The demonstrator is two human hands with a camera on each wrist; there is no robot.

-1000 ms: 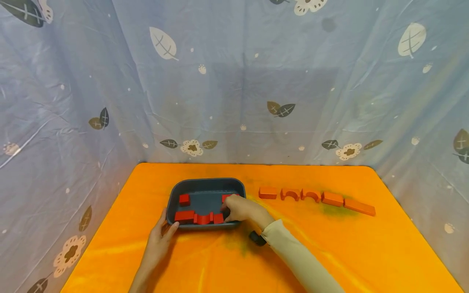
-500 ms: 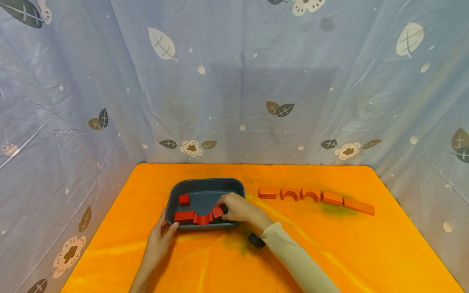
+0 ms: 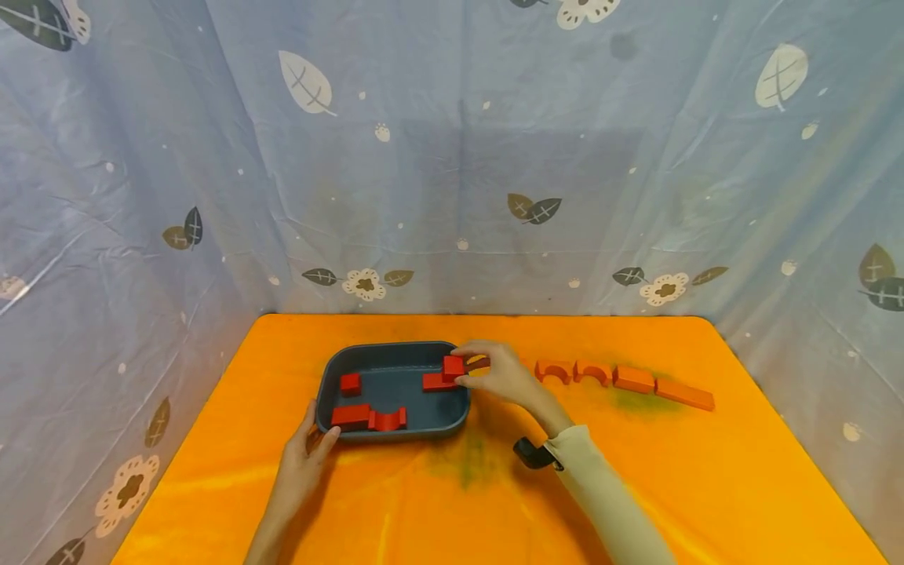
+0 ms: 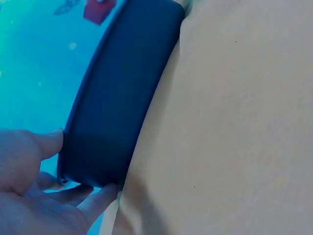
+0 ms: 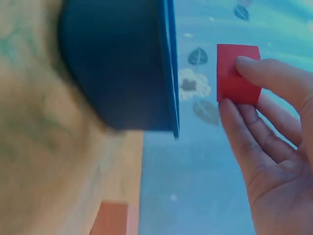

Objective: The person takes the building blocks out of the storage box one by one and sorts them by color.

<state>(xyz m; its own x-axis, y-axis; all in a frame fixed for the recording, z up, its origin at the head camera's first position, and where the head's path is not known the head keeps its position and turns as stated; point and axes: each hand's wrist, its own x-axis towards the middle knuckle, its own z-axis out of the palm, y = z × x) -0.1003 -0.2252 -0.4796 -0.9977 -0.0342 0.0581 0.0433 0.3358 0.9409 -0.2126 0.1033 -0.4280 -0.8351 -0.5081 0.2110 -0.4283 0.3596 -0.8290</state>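
Note:
My right hand point(image 3: 503, 377) pinches a small red block point(image 3: 453, 368) between thumb and fingertips, above the right side of a dark blue-grey tray point(image 3: 395, 384). The right wrist view shows this red block point(image 5: 226, 81) raised above the level of the tray rim point(image 5: 172, 83). At the tray's near left corner, my left hand point(image 3: 300, 463) grips the rim, thumb on top. In the left wrist view its fingers reach under the tray wall point(image 4: 115, 93). Inside the tray lie a red cube point(image 3: 350, 384), a red rectangular block point(image 3: 351, 417), a red arched block point(image 3: 388, 420) and another red block point(image 3: 434, 383).
Right of the tray, orange blocks stand in a row on the orange cloth: two arched blocks point(image 3: 554, 371) point(image 3: 592, 372), a rectangular block point(image 3: 633, 379) and a long block point(image 3: 684, 394). My right hand partly covers another orange block there. A patterned curtain point(image 3: 452, 157) hangs behind and at the sides.
My right hand has picked up the red block from the tray's front row and carried it up and to the right. My left hand keeps its grip on the tray.

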